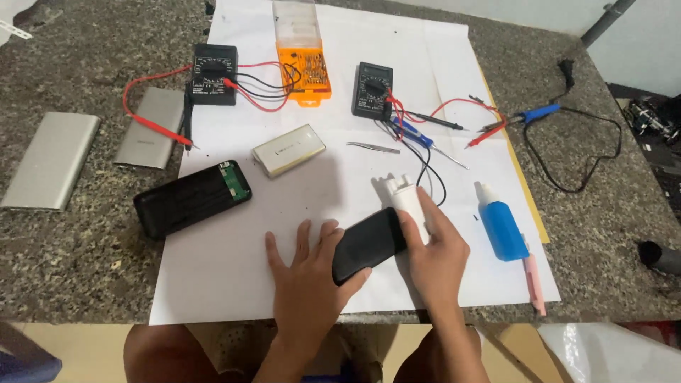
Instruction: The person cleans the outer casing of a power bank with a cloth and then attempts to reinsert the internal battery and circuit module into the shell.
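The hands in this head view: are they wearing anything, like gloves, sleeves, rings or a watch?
Nothing is worn that shows. The left hand and right hand are both bare, without gloves, and no ring, watch or band shows on the fingers or wrists. Both forearms are uncovered down to the bottom edge of the picture, so no sleeve is in view.

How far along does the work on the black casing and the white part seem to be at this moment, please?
Done: one black power bank lies opened, a silver cell pack beside it. In hand: the left hand steadies a black casing while the right hand holds a white part. Untouched: tweezers and two multimeters.
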